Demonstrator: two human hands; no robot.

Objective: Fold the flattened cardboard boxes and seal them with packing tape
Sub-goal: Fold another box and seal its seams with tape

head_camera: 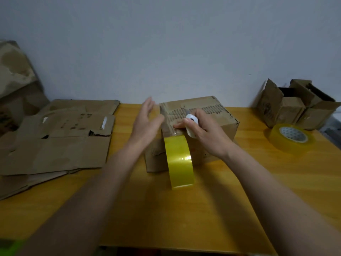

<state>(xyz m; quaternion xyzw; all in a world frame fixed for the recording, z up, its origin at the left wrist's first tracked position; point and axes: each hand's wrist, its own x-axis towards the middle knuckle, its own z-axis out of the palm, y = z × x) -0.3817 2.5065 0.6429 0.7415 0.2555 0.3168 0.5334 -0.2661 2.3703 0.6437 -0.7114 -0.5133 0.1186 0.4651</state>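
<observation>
**Tape strip hanging off a folded box, cutter in the right hand**

The right hand (200, 129) has its fingers (180, 125) curled round a small white cutter (191, 124), with the fingertips pressed down on the top of the folded cardboard box (208, 115). The left hand (146, 120) is just to the left of that grip, its fingers straight and together, held edge-on beside the box's left top edge and holding nothing; it is motion-blurred, so I cannot tell whether it touches the cardboard.

Directly under the right fingers a strip of yellow packing tape (180, 159) starts at the box's near top edge and hangs down over the front face, its loose end reaching the yellow table (184, 215) nearer the person. The box top carries old tape and a row of dark printed marks beyond the fingers; they are too blurred to read.

Well to the right of the right hand a roll of tape (290, 138) lies flat on the table, and beyond it, against the wall (166, 43), stand a few small open boxes (295, 106) with faint print that cannot be made out. To the left of the left hand lies a pile of flattened cardboard (60, 137), some with torn flaps and faint illegible marks, and farther left a larger crumpled carton (16, 76) leans at the table's far corner
</observation>
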